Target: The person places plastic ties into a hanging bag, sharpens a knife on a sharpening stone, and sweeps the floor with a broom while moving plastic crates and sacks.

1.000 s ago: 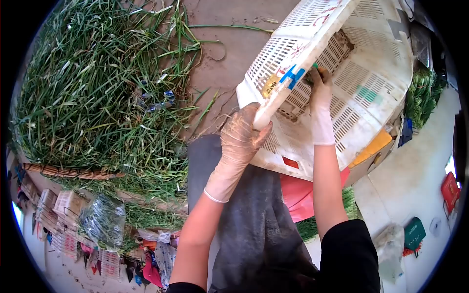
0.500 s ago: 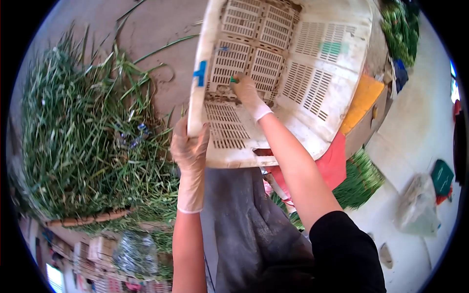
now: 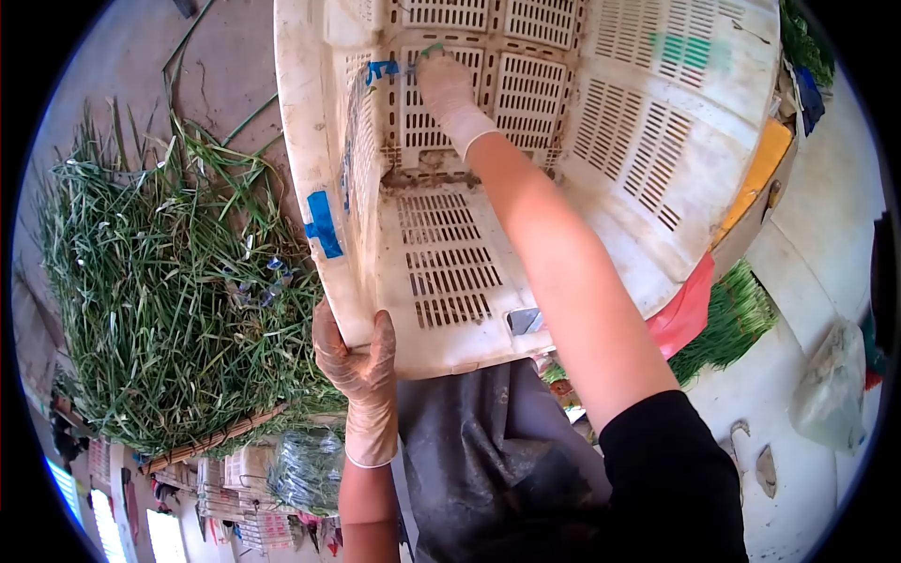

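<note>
A dirty white plastic crate (image 3: pixel 610 141) with slotted walls is tilted with its open side facing me, above my lap. My left hand (image 3: pixel 359 361), in a thin clear glove, is closed around the crate's lower left corner, thumb inside the rim. Deep inside the crate, my gloved right hand (image 3: pixel 446 89) is up against the slotted bottom, its fingers bent around a small green scrap (image 3: pixel 433 49). Most of that scrap is hidden by the fingers. Blue tape (image 3: pixel 324 223) is stuck on the crate's left rim.
A large heap of long green leaves (image 3: pixel 178 300) lies on the left. On the right are a red plastic bag (image 3: pixel 685 310), a bundle of green stalks (image 3: pixel 727 324), a yellow-topped box (image 3: pixel 760 174) and a clear plastic bag (image 3: pixel 831 394). A dark apron (image 3: pixel 497 460) covers my lap.
The crate has come closer and lower in view, its left edge shifting left. My left hand stays on its corner. My right hand has moved up along the crate's bottom with the green scrap.
</note>
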`<state>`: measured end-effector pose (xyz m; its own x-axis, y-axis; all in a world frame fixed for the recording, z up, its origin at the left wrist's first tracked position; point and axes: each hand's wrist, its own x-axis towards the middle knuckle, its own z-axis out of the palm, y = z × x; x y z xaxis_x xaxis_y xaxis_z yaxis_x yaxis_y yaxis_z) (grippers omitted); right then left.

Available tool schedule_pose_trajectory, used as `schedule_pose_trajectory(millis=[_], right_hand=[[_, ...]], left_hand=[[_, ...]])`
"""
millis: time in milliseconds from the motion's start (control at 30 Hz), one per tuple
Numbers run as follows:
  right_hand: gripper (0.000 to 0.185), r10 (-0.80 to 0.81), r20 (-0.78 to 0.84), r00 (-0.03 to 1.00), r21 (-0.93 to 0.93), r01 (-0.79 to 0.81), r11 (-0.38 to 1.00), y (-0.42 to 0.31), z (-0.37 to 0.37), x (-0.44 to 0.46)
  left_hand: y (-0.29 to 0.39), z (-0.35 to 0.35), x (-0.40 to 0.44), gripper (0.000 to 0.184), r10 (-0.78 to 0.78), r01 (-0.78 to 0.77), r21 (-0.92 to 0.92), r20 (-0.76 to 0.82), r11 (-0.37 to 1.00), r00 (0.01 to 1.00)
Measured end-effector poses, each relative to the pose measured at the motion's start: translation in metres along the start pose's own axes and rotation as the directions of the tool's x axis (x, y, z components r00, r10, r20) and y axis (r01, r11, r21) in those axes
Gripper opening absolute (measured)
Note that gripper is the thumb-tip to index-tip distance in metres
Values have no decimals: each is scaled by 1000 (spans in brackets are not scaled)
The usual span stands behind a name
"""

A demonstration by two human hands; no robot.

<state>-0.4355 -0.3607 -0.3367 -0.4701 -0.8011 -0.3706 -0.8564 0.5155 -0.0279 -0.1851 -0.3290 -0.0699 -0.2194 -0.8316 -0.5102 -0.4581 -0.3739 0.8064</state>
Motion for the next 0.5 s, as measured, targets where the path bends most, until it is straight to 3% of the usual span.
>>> schedule_pose_trajectory(millis=[100,167,200,233,300,367,400,500], right_hand=[[17,-86,37,996,42,85,996,0,-8,10],[19,218,235,947,269,-279,922,-7,-30,16],[24,365,101,925,423,-372,826,-9,-38,15],[20,354,39,934,619,-301,725,-4,-49,14],[18,348,5,937,917,-143,372,30,-69,1],[23,334,56,941,988,-5,-151,74,-84,-15],[17,456,-161,875,985,116,124,62,-124,-33],[10,299,-7,954,994,40,-105,57,-183,-78]], left_hand=[[0,1,-1,44,24,-24,14,-28,1000,999],[0,1,-1,44,6,-6,12,-23,1000,1000],[0,1,-2,44,-9,9,10,-22,1000,1000],[0,1,-2,44,-12,12,9,-25,1000,1000],[-2,0,-1,43,24,-23,34,-13,999,1000],[-6,-1,-1,42,54,-53,49,-18,997,998],[-6,-1,-2,41,84,-82,65,-21,994,996],[-4,-2,1,36,155,-154,160,7,975,988]])
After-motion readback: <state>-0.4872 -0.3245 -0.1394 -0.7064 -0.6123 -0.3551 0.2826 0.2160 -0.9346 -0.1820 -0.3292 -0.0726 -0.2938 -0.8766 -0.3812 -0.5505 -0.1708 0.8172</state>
